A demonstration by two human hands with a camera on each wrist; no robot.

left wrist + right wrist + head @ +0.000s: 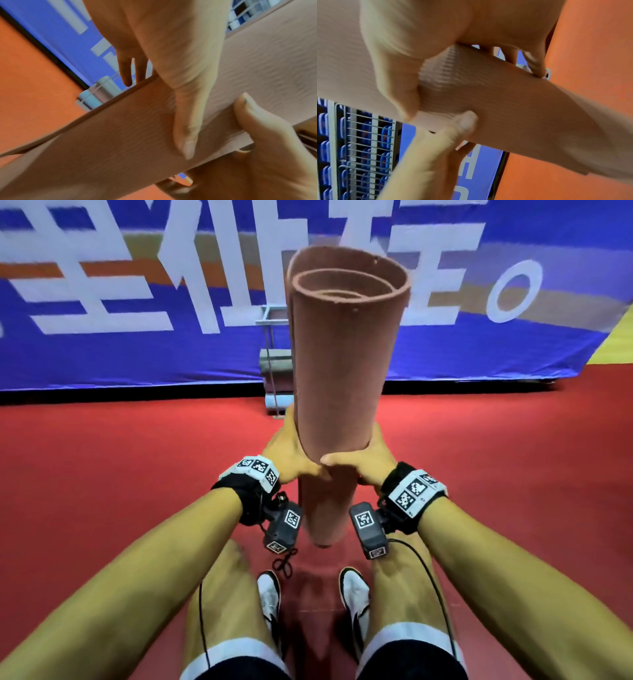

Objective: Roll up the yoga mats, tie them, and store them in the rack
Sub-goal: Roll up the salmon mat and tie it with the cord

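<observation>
A rolled terracotta yoga mat [342, 354] stands upright in front of me, its spiral top end facing the camera. My left hand [291, 453] and right hand [363, 457] both wrap round its lower half, thumbs meeting at the front. In the left wrist view my left hand [180, 67] grips the mat [120, 135]. In the right wrist view my right hand [419, 40] clasps the mat [505, 101]. No tie shows on the roll. A black cord [284, 565] lies on the floor by my left shoe.
A metal rack [270, 354] stands behind the mat against a blue banner [137, 354], with a grey roll and a light blue roll [89, 98] on its lower levels. Red floor [137, 474] spreads all round. My shoes and legs are below the mat.
</observation>
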